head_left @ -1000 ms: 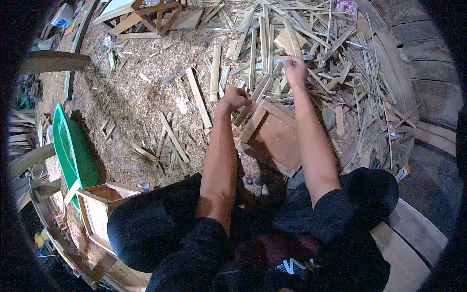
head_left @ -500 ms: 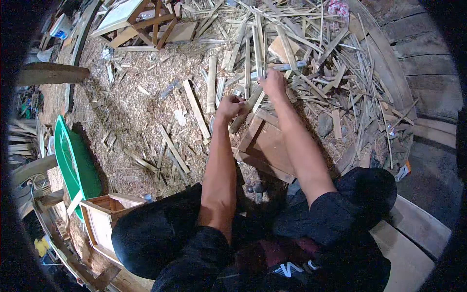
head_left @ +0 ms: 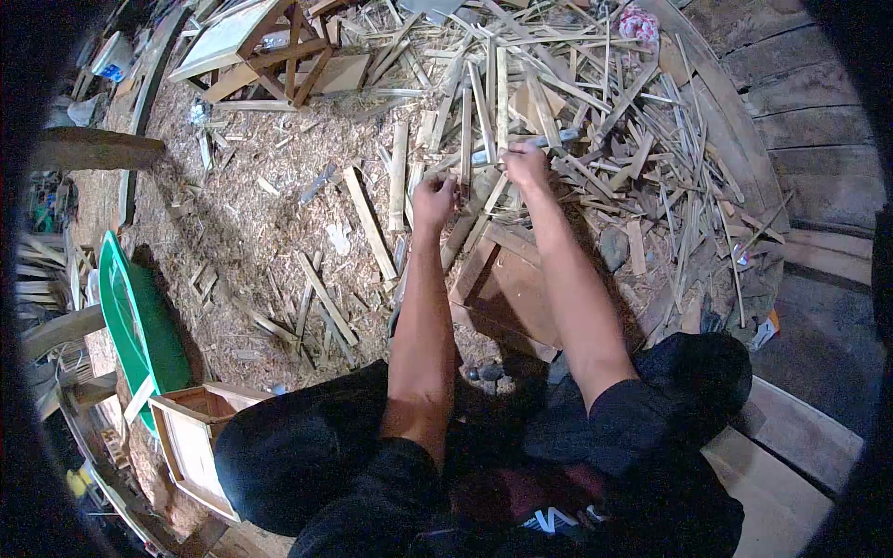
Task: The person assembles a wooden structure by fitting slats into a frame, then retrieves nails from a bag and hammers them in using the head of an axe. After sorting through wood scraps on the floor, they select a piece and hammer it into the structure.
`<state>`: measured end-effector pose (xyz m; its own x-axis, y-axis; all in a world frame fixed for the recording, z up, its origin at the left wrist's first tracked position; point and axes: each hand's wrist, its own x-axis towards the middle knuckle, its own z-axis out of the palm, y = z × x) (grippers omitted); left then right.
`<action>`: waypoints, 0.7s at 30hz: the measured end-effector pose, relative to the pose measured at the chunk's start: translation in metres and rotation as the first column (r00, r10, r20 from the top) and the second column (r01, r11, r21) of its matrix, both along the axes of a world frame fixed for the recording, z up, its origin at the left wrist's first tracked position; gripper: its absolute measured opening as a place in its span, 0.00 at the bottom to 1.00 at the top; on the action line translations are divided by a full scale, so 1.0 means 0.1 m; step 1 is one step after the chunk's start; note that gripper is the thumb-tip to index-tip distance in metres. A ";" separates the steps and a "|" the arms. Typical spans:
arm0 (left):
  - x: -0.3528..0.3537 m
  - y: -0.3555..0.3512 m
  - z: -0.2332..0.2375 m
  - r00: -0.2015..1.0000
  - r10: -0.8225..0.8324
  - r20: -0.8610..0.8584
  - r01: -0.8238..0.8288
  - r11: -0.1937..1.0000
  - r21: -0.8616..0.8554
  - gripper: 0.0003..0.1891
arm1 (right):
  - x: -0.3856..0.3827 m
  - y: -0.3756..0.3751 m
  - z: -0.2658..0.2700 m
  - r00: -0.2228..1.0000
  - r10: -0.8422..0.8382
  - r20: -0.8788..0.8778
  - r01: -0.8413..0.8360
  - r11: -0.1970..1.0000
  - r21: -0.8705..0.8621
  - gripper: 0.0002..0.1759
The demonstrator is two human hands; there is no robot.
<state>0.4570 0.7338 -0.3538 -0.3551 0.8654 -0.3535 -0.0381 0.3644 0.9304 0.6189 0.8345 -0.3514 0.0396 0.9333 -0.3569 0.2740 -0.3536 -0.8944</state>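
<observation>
My right hand (head_left: pixel 526 166) is closed round the lower end of a thin wooden strip (head_left: pixel 502 93) that points away from me. To its left, my left hand (head_left: pixel 434 199) has its fingers curled together beside another narrow strip (head_left: pixel 466 130); whether it grips anything is too small to make out. Just below both hands lies a shallow wooden frame with a brown panel (head_left: pixel 519 284). A bluish-grey bar (head_left: pixel 549 139) lies on the floor behind my right hand.
Heaped wood strips (head_left: pixel 642 139) spread at the upper right. A green tub (head_left: pixel 149 325) and a wooden box (head_left: pixel 191 442) stand at left. A small wooden table (head_left: pixel 223 46) is at upper left, a stone (head_left: pixel 613 249) right of the frame.
My hands have moved slightly apart, the left one a little left. The strip in my right hand now stands apart from the neighbouring strips. The whole view has shifted slightly.
</observation>
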 end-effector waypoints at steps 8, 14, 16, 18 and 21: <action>0.21 0.56 0.68 0.923 0.140 0.359 -0.194 0.974 0.120 0.14 | -0.07 -0.13 0.50 0.982 0.129 -0.137 -0.101 0.975 0.197 0.13; 0.16 0.50 1.45 0.972 0.073 0.222 -0.098 0.990 0.103 0.12 | 0.05 -0.60 1.38 0.970 0.215 -0.115 -0.203 0.973 0.108 0.11; 0.18 0.37 1.88 0.977 0.080 0.199 -0.083 0.996 0.008 0.10 | 0.11 -0.76 1.64 0.949 0.171 -0.264 -0.160 0.985 0.063 0.11; 0.27 0.22 2.30 0.948 0.152 0.279 -0.152 0.988 -0.020 0.10 | 0.14 -0.85 2.13 0.952 0.208 -0.225 -0.210 0.978 0.011 0.09; 0.32 0.00 2.99 0.926 0.228 0.301 -0.223 0.973 -0.049 0.09 | 0.25 -1.00 2.81 0.893 0.450 -0.033 -0.449 0.893 0.015 0.10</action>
<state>0.4889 0.7335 -0.0548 -0.4146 0.7694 -0.4860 -0.4000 0.3256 0.8567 0.6439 0.7347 -0.0699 -0.3971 0.8508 -0.3441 0.3708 -0.1942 -0.9082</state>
